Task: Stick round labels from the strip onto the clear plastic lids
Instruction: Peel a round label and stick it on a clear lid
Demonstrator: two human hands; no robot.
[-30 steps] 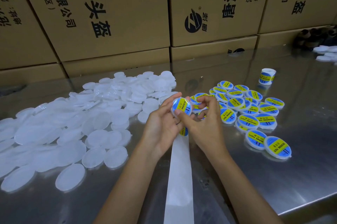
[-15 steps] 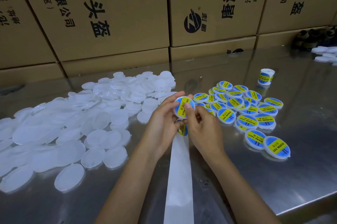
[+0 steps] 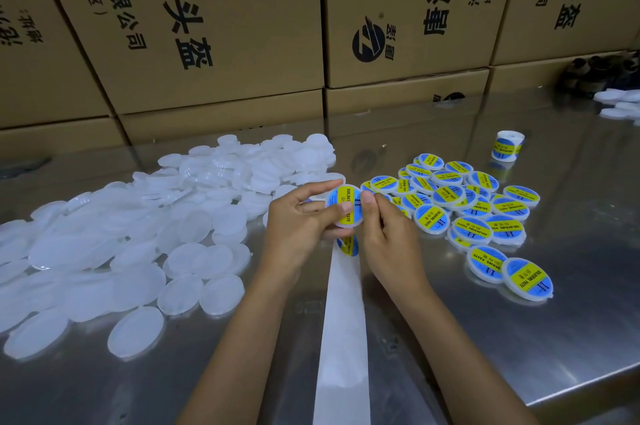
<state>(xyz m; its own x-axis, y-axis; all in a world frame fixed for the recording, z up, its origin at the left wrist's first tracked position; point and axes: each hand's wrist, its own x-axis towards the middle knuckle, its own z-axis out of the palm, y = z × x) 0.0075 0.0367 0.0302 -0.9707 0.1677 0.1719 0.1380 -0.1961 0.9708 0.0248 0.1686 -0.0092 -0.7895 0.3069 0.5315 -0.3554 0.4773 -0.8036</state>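
Head view: both hands, left hand (image 3: pixel 298 217) and right hand (image 3: pixel 388 227), pinch lid (image 3: pixel 344 206) at centre, thumbs pressing label flat. I judge sticking step nearly finished; next: drop on labelled pile (image 3: pixel 467 203) at 2 o'clock, peel from strip (image 3: pixel 341 320).

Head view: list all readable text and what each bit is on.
"SOLDERING PASTE": yellow band of the label on the lid held in the left hand and right hand.
"SOLDERING PASTE": labelled lids piled on the table.
"PASTE": next label on the strip.
"头盔", "有限公司", "(西区)": cardboard boxes, printed sideways.
Label roll: too small to read.
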